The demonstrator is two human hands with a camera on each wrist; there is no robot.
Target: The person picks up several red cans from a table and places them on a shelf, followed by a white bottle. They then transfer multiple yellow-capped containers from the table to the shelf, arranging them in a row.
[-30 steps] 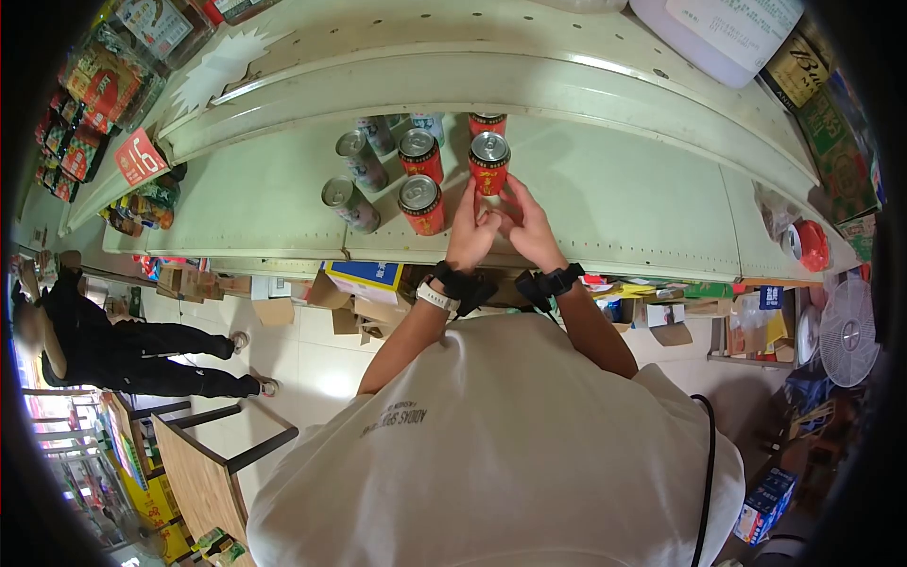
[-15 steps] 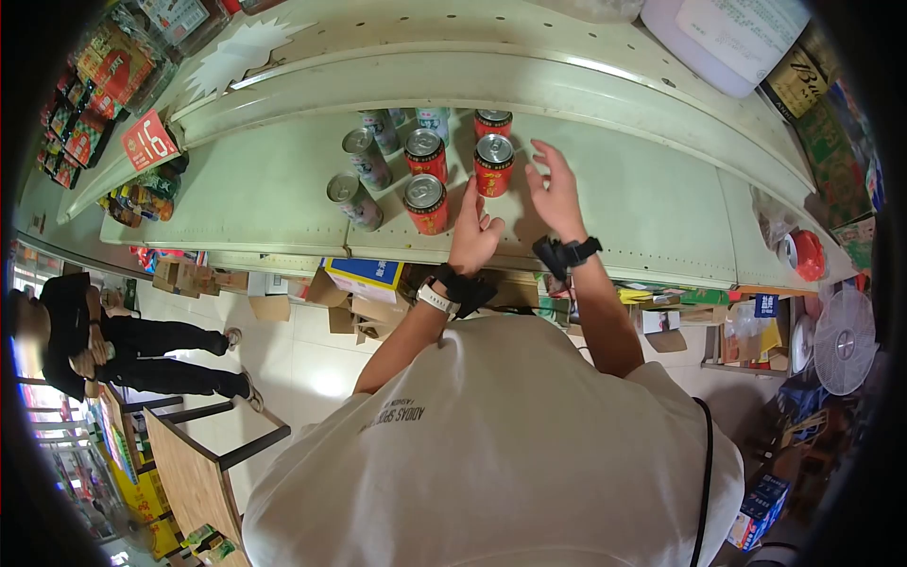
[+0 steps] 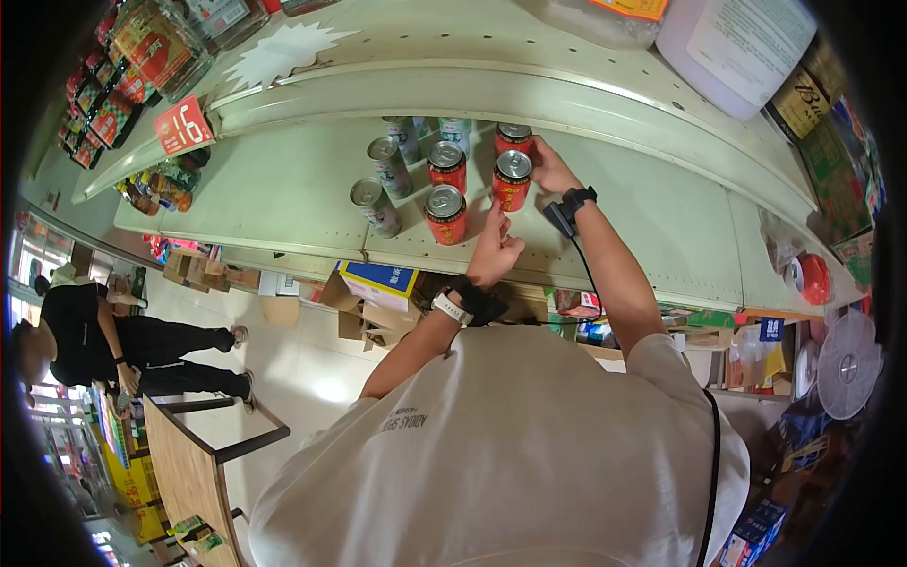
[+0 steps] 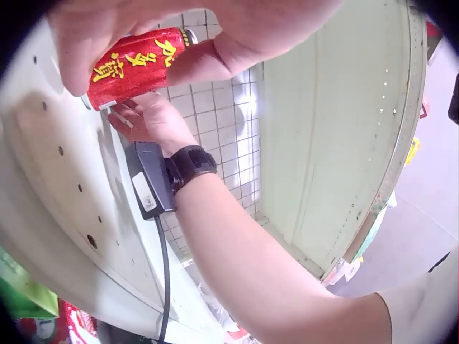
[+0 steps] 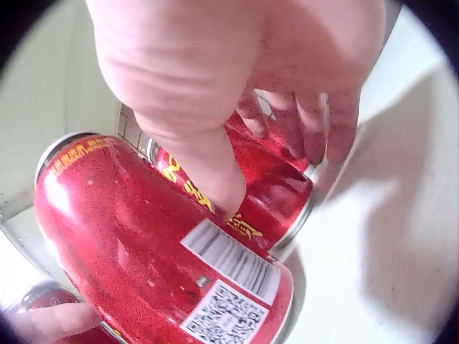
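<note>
In the head view a red drink can [image 3: 511, 194] stands upright on the pale green shelf [image 3: 624, 203], with a second red can [image 3: 511, 144] close behind it. My right hand [image 3: 555, 172] holds the rear can from its right side; the right wrist view shows its thumb [image 5: 219, 172] across that label and the fingers beyond. My left hand [image 3: 496, 253] is at the front can, its extended index finger touching the can's lower front. Barcode and QR code on the front can [image 5: 136, 229] show in the right wrist view.
Left of these stand two more red cans [image 3: 445, 215] and several pale grey-green cans [image 3: 376, 208]. An upper shelf lip [image 3: 491, 90] overhangs the back row. A red-wrapped item [image 3: 811, 280] lies at the far right. A person [image 3: 80, 331] stands in the aisle near a wooden table [image 3: 184, 454].
My right hand has let go of the front can, swung out to the right and reached forward to the rear red can. The left hand has stayed by the front can.
</note>
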